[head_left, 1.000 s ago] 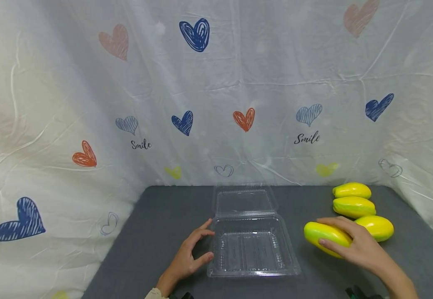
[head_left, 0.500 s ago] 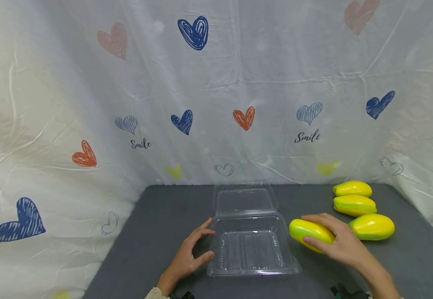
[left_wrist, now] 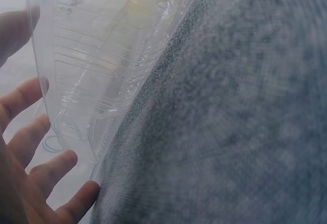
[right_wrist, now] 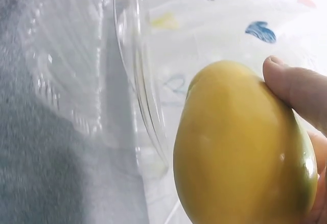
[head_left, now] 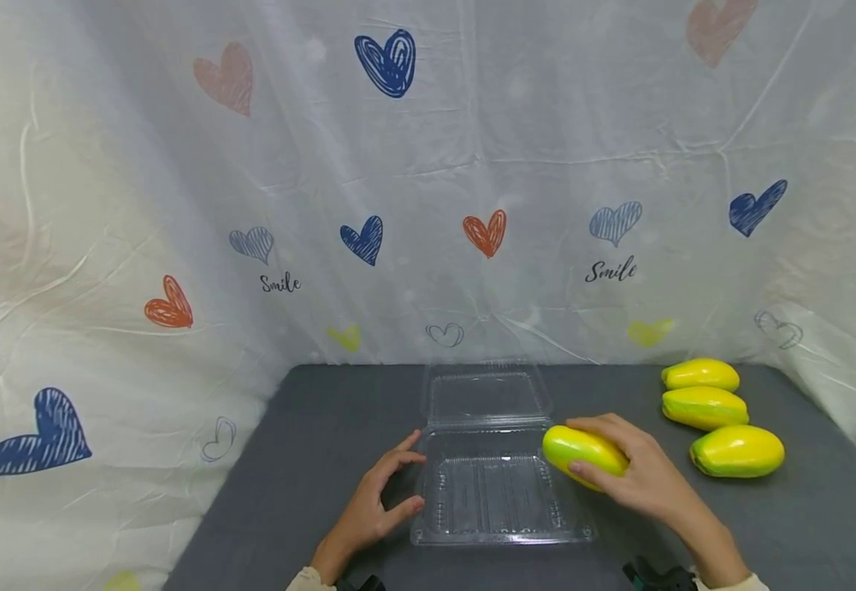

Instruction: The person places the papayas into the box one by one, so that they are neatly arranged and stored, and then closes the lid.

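Observation:
A yellow-green papaya (head_left: 579, 453) is gripped by my right hand (head_left: 638, 468), thumb on the near side and fingers over the far side. It hangs above the right rim of a clear plastic clamshell box (head_left: 497, 497). In the right wrist view the papaya (right_wrist: 240, 147) fills the lower right, with the box's rim beside it. My left hand (head_left: 372, 497) rests at the box's left side, its fingers spread and fingertips touching the rim. The left wrist view shows these fingers (left_wrist: 53, 170) along the clear plastic wall (left_wrist: 97, 60).
The clear lid (head_left: 487, 394) lies folded back behind the box. Three more papayas (head_left: 738, 451) lie in a column on the right of the dark grey table (head_left: 339, 410). A white curtain (head_left: 428, 164) printed with hearts hangs at the back and sides.
My right hand has carried the papaya leftward, away from the other papayas and over the box's right edge. The left hand has stayed in place.

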Motion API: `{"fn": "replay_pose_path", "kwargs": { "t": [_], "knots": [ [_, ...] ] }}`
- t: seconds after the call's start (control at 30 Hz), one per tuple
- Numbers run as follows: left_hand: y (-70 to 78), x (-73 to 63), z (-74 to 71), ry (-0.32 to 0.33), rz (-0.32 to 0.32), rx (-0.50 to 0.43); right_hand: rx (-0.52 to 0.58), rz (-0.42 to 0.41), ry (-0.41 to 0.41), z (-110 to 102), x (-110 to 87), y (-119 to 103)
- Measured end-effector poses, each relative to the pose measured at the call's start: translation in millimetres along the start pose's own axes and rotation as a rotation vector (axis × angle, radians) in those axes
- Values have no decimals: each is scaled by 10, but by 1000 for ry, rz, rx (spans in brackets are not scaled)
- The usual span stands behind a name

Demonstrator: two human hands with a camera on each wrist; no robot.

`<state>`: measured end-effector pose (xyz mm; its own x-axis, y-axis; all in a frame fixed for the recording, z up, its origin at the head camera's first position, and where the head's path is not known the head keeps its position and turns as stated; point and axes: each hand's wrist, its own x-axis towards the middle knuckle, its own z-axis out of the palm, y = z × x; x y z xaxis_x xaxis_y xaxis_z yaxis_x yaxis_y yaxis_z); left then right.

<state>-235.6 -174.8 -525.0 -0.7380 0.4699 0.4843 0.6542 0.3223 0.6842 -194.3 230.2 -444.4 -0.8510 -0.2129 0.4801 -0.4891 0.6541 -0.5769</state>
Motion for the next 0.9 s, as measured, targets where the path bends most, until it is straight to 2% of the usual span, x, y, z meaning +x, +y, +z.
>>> {"fn": "replay_pose_path", "kwargs": {
  "t": [0.33,0.5,0.9],
  "knots": [
    [14,3,-6,3,27,5,-5,-31,36,192,67,-82],
    [3,-10,6,5,20,0,11,-63,47,245,94,-148],
    [-2,-12,6,-2,-2,-2,53,-51,18,393,189,-292]
  ]
}}
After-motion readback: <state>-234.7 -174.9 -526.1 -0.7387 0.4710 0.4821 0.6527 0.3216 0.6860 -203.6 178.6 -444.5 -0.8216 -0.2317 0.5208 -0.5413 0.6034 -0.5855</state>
